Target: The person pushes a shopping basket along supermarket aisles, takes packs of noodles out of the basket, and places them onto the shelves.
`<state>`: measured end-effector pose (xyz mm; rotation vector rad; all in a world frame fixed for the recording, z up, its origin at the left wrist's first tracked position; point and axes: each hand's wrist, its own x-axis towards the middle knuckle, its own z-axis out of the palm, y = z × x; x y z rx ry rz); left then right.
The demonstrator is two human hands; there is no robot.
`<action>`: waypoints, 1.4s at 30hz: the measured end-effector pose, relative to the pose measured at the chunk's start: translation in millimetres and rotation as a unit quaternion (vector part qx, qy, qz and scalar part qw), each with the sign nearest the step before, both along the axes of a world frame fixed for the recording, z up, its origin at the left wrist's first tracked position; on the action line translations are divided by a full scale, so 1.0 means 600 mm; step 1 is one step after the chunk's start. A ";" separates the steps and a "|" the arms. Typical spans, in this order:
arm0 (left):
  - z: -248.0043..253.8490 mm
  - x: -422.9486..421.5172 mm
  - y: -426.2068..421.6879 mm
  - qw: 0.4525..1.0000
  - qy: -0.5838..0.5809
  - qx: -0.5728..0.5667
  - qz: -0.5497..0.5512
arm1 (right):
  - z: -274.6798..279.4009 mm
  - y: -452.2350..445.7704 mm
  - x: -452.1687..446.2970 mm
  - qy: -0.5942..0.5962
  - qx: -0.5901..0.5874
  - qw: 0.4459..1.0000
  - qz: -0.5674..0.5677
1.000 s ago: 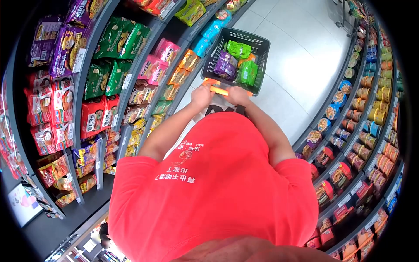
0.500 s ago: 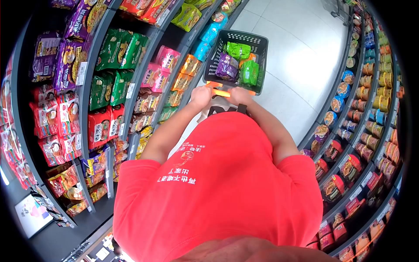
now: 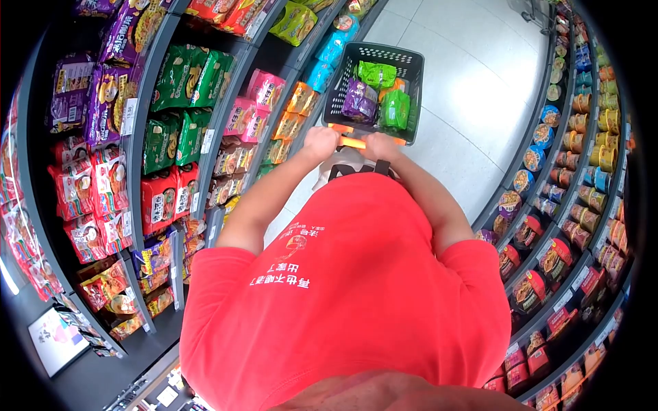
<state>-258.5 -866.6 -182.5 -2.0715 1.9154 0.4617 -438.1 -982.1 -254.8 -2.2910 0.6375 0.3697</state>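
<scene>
Head view: pale aisle floor [image 3: 473, 103], packets [image 3: 195, 79] racked left, cups [image 3: 538, 159] racked right; wheeled frame [image 3: 538, 17] far right. Left hand [image 3: 321, 142] and right hand [image 3: 380, 146] are wrapped around the orange handle [image 3: 353, 142] at the filled basket's [image 3: 388, 52] near side.

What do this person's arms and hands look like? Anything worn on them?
Short, plain red sleeves leave the forearms bare. The left hand and right hand wear no gloves, and no cables show. A dark band shows near the right hand, perhaps worn at the wrist.
</scene>
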 end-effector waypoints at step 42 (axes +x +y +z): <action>-0.046 0.026 0.013 0.984 0.152 0.055 0.077 | -0.003 -0.007 0.005 0.012 0.020 1.000 0.009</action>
